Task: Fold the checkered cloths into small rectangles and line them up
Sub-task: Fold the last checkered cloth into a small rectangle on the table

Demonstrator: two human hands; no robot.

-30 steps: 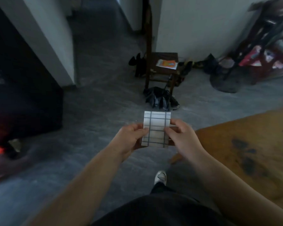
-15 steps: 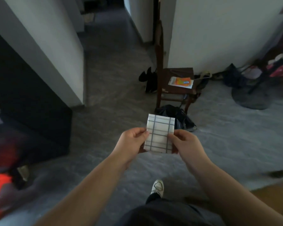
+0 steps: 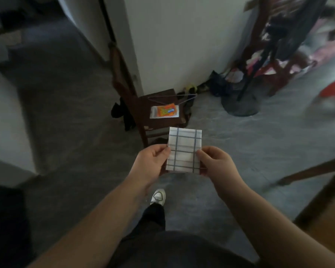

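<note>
While the person stands over a grey floor, the left hand (image 3: 153, 161) pinches the left edge of the cloth (image 3: 184, 149), with the thumb on the front and the fingers curled behind. Beyond it is a dark chair (image 3: 159, 124) with an orange packet (image 3: 165, 111) on its seat. The cloth, folded into a small rectangle, is held upright in the air between both hands. The right hand (image 3: 215, 163) pinches its right edge. Further right are a round stand base (image 3: 240, 107) and a table edge (image 3: 317, 171).
</note>
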